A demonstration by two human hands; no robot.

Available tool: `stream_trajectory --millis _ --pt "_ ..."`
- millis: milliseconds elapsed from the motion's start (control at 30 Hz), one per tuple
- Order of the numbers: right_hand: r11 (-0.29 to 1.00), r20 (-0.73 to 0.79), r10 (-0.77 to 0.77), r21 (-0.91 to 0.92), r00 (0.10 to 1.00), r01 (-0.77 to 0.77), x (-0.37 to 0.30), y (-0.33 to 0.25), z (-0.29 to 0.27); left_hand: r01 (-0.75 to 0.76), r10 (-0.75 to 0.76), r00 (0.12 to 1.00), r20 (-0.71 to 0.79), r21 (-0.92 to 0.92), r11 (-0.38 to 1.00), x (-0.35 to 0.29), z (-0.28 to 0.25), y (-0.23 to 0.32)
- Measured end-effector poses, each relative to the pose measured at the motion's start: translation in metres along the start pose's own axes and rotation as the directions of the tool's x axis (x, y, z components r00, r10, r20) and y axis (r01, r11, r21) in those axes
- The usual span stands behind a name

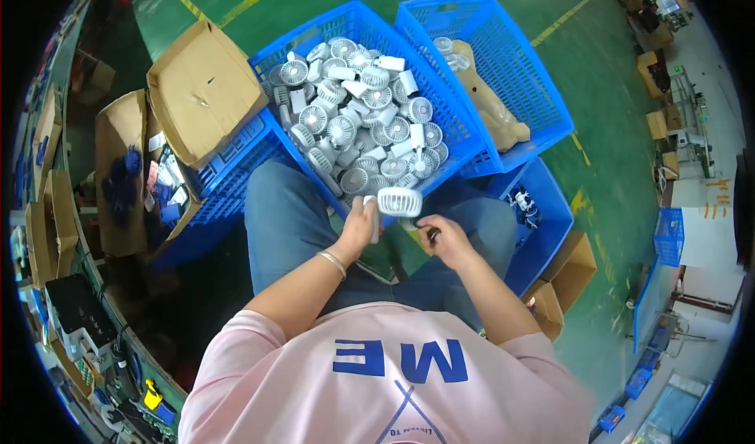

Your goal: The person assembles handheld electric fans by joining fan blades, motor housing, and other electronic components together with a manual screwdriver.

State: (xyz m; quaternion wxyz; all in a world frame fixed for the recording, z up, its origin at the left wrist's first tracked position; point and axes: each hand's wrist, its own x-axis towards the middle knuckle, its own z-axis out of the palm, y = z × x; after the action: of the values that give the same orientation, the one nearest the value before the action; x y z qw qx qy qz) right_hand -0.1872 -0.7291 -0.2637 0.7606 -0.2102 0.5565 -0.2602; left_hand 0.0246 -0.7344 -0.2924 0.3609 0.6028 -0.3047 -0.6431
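Observation:
My left hand (359,230), with a bracelet at the wrist, is closed around the white handle of a handheld fan. The round, slatted head of this handheld fan (399,202) sits between my two hands, just above my lap. Close to its right side, my right hand (447,241) has its fingers curled around a small dark thing that I cannot make out. Right in front of my knees, a blue crate (464,133) is heaped with many similar white handheld fans (340,129), lying in all directions.
A second blue crate (543,102) at the right holds a crumpled tan bag (491,102) and a few fans. A blue bin (554,208) with small parts stands beside my right knee. At the left, a shallow cardboard box (200,90) rests on another blue crate (224,184).

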Motion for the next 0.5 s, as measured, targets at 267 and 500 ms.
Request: stream_trajectory --millis 267,500 --pt "0.886 0.064 0.279 0.369 0.958 -0.282 0.017 -0.029 -0.013 -0.430 0.422 0.902 0.094 0.295 0.853 0.019 0.001 -0.043" --pt "0.967 -0.644 -0.236 -0.084 0.727 0.240 0.112 -0.145 -0.167 0.207 -0.255 0.964 0.081 0.375 0.904 0.017 -0.010 -0.047"
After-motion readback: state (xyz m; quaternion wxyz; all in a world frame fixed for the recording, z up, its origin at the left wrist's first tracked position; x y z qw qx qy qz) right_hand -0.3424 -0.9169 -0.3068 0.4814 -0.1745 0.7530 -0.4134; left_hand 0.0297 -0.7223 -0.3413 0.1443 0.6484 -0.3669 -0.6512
